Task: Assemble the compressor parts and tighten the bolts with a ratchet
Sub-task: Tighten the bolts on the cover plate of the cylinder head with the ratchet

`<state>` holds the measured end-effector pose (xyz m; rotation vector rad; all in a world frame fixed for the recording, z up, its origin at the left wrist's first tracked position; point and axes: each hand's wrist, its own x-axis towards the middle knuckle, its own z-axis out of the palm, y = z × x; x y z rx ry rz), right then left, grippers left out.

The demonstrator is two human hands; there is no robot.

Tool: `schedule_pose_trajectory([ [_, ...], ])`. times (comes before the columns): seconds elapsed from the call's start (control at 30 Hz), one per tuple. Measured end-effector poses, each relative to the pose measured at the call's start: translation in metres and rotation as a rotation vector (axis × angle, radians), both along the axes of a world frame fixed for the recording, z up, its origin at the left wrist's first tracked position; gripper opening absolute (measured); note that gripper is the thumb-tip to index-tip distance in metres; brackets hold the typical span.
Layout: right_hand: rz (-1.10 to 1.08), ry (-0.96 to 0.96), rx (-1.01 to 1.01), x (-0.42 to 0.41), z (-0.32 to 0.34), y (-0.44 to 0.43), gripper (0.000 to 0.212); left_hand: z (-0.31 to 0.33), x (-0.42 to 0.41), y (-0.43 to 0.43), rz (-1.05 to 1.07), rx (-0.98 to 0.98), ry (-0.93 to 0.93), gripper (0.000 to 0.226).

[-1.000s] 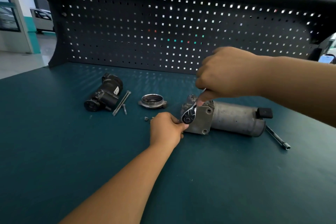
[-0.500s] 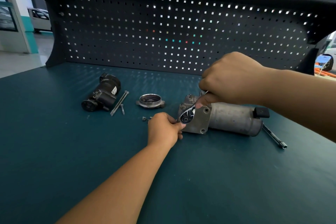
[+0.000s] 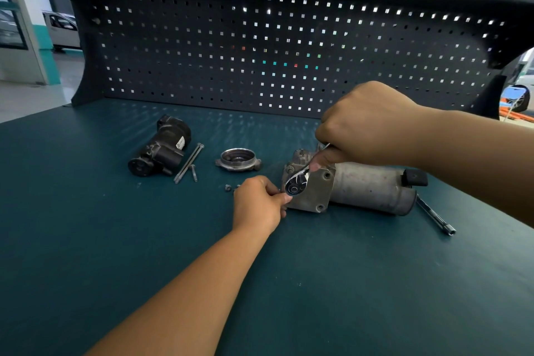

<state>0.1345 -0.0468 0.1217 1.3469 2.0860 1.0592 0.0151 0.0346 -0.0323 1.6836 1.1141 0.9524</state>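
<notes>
Both hands have barely moved in the last half second. The right hand [image 3: 367,124] stays clenched around the handle of the ratchet [image 3: 296,183], whose head sits on the square end plate of the grey compressor [image 3: 367,186]. The compressor lies on the desk [image 3: 86,240] near the back edge, right of centre. The left hand [image 3: 257,202] pinches the ratchet's head with curled fingers. Further left along the back edge lie a shallow round cover [image 3: 238,159], open side up, two long bolts [image 3: 189,163] and a black motor unit [image 3: 161,150].
</notes>
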Motion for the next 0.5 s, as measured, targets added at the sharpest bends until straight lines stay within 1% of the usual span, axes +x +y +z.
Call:
schedule_pose_trajectory([
  [0.1,-0.017,-0.009,0.015,-0.0011,0.0,-0.0001,0.064,-0.0008,0.0001,0.0004,0.004,0.01,0.011,0.028],
  [0.23,-0.045,-0.037,0.026,-0.0036,-0.0004,-0.0011,0.07,-0.0018,0.0005,0.0015,0.004,0.032,0.008,0.031],
  [0.37,-0.099,-0.064,0.044,-0.0081,0.0017,-0.0031,0.062,-0.002,0.0004,0.002,-0.002,0.024,-0.005,0.029],
  [0.43,-0.128,-0.039,0.055,-0.0093,0.0021,-0.002,0.061,-0.0019,-0.0001,0.0017,-0.004,0.023,-0.008,0.029],
  [0.5,-0.166,0.043,0.068,-0.0075,0.0001,-0.0014,0.063,-0.0015,-0.0007,0.0013,-0.008,0.022,-0.01,0.029],
])
